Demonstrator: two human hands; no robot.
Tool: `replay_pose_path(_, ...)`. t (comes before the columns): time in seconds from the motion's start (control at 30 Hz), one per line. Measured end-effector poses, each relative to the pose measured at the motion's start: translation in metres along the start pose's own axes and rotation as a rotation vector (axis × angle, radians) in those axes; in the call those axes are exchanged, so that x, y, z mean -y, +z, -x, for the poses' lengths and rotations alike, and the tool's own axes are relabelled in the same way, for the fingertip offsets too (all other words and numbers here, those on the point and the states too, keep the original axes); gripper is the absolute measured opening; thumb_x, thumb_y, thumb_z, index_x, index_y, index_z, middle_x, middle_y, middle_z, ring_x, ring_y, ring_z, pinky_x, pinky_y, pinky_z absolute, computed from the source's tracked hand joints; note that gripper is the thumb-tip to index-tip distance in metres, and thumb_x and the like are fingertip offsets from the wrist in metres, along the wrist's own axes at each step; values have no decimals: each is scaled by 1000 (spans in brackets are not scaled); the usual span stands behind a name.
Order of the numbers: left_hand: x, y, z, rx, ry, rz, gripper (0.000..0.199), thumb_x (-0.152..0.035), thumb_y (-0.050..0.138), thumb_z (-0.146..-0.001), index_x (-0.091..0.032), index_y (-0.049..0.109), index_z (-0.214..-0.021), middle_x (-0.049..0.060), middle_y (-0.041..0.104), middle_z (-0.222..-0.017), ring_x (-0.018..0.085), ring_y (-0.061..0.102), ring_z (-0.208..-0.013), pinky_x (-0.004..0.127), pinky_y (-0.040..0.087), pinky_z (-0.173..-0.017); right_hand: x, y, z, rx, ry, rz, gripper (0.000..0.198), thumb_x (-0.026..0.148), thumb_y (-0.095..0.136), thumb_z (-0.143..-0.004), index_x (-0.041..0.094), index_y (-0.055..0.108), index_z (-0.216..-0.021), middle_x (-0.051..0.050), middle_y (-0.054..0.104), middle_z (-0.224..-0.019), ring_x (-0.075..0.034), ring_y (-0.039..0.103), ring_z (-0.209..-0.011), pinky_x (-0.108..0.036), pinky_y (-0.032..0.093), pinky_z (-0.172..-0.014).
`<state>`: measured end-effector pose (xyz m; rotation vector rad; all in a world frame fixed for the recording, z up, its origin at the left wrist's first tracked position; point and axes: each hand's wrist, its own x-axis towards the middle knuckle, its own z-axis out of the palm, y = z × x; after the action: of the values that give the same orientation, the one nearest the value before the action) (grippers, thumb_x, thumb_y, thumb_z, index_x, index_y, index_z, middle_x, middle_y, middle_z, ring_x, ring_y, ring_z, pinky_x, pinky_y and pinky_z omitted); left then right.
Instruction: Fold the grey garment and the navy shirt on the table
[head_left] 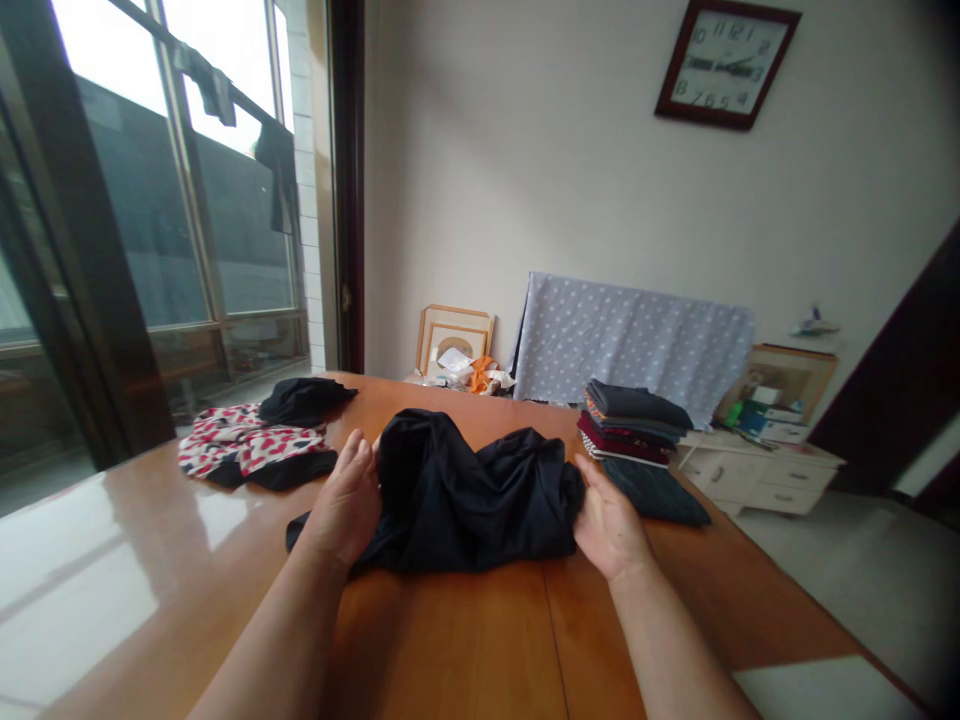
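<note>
A crumpled dark navy garment [472, 500] lies bunched on the wooden table in front of me, its exact kind unclear. At its left side my left hand [346, 505] grips the cloth, with some fingertips hidden by the folds. My right hand [609, 515] holds the opposite end, its thumb side toward the fabric. A loose dark flap sticks out past my left wrist. Left of my left hand lies a heap with a red, white and black patterned garment [255, 445] and a black cloth piece [304, 400] on it.
A stack of folded clothes [637, 415] stands at the table's right rear, with folded dark jeans [656, 490] by it. The glossy table [450, 640] reaches toward a polka-dot cloth [630, 340] by the wall. A white cabinet [765, 470] stands beyond the right edge.
</note>
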<state>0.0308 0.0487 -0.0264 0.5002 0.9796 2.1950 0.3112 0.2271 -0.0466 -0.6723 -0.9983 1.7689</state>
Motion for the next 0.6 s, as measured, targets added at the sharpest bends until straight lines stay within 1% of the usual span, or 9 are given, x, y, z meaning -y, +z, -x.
replay_pose_path(0.1,6,2,1,-17,173,-216,69,-39,77,-81,-35,46,-142,5,55,-143,19,51,-133,31,39,-109,-8,-3,-5,-181,-206,189,64,51,72,-80,35,54,-139,-1,58,-143,-21,50,-135,-39,39,-113)
replay_pose_path(0.17,11,2,2,-19,260,-421,65,-41,80,-77,-29,54,-135,7,61,-134,22,55,-126,31,41,-105,-13,-4,-5,-225,-323,349,59,52,73,-78,31,60,-132,-4,60,-140,-22,52,-132,-37,39,-112)
replay_pose_path(0.2,13,1,3,8,279,-524,59,-44,79,-76,-25,59,-128,8,66,-122,23,60,-117,32,44,-100,-15,-3,-3,-199,-358,431,54,54,72,-79,27,64,-125,-6,65,-133,-24,57,-126,-36,41,-108)
replay_pose_path(0.27,17,0,4,122,270,-755,46,-52,73,-78,-20,65,-111,6,70,-98,23,65,-95,33,48,-86,-17,0,2,-77,-385,607,45,58,67,-83,22,70,-109,-7,73,-109,-24,65,-106,-36,48,-96)
replay_pose_path(0.33,19,-2,7,295,248,-1026,42,-57,69,-79,-20,67,-99,5,68,-89,23,63,-86,34,47,-79,-19,5,10,96,-358,790,43,60,62,-85,20,71,-99,-5,73,-89,-23,66,-88,-34,50,-83)
replay_pose_path(0.37,20,-3,9,380,247,-1170,42,-58,69,-77,-21,67,-97,5,67,-90,25,62,-87,35,46,-79,-21,7,14,179,-341,881,43,59,62,-85,20,71,-97,-5,72,-86,-22,65,-84,-33,49,-80)
replay_pose_path(0.47,25,-8,13,554,255,-1540,47,-56,78,-65,-24,68,-99,7,65,-104,31,59,-100,39,42,-85,-27,11,24,367,-327,1170,44,55,73,-76,23,71,-105,-5,71,-100,-24,62,-95,-35,47,-86)
replay_pose_path(0.53,29,-11,14,608,255,-1668,44,-46,80,-63,-25,68,-99,7,63,-110,33,56,-105,39,40,-85,-32,10,26,409,-365,1358,46,47,80,-69,26,71,-109,-5,68,-112,-27,59,-107,-37,43,-93)
replay_pose_path(0.6,32,-14,11,630,273,-1705,27,-35,73,-68,-25,67,-93,7,63,-109,31,56,-104,37,39,-83,-35,9,25,398,-398,1476,31,37,77,-73,28,73,-102,-5,68,-110,-26,58,-108,-37,41,-94)
